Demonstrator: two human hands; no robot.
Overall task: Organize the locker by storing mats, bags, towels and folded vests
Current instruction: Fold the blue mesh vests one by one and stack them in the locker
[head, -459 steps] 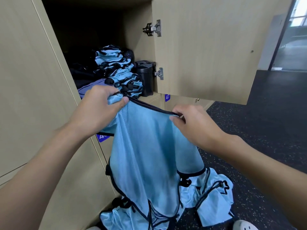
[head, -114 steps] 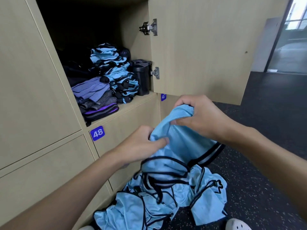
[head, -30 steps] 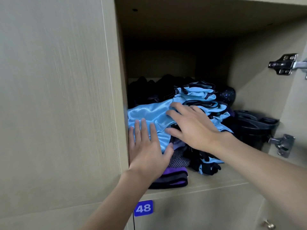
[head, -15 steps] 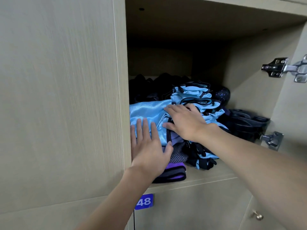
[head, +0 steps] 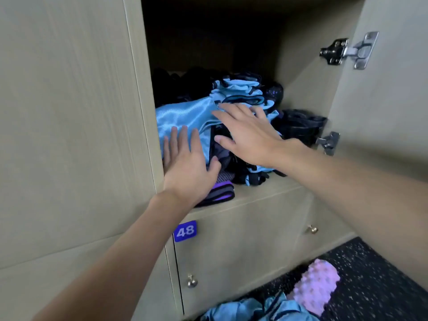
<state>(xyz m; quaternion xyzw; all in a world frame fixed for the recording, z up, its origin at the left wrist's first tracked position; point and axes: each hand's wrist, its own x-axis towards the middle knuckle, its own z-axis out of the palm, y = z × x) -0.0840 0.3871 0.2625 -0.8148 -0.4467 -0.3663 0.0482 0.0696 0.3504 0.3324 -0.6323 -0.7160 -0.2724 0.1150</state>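
Your left hand (head: 187, 167) is flat, fingers straight and only slightly apart, thumb out to the right, with its fingertips on the front of the shiny blue folded vest (head: 183, 117). Your right hand (head: 247, 135) is just beside it, higher and to the right, fingers spread wide over the same vest and over the stack of blue vests (head: 240, 89) with black trim beyond them; whether that palm presses down or only hangs over the cloth, I cannot tell. Under your left palm lies a folded grey and purple bundle (head: 222, 195), right at the front edge of the locker shelf (head: 266, 193), and the shiny vest sits on top of that pile. Past your left fingertips, deep in the locker, are dark things (head: 180, 84) too shadowed to name. To the right of your right hand, against the side wall, stands a black container (head: 301, 126). Further right is the open door (head: 382, 112), with an upper hinge (head: 347, 52) and a lower hinge (head: 328, 142). Below your left wrist, a blue number plate (head: 185, 230) reads 48, and the closed doors beneath carry a small metal knob (head: 191, 281) and a second knob (head: 312, 229). Down under your right forearm, on the dark speckled floor (head: 370, 274), a pink knobbly roller (head: 317, 288) lies touching a heap of loose blue vests (head: 254, 309), well apart from your hands.
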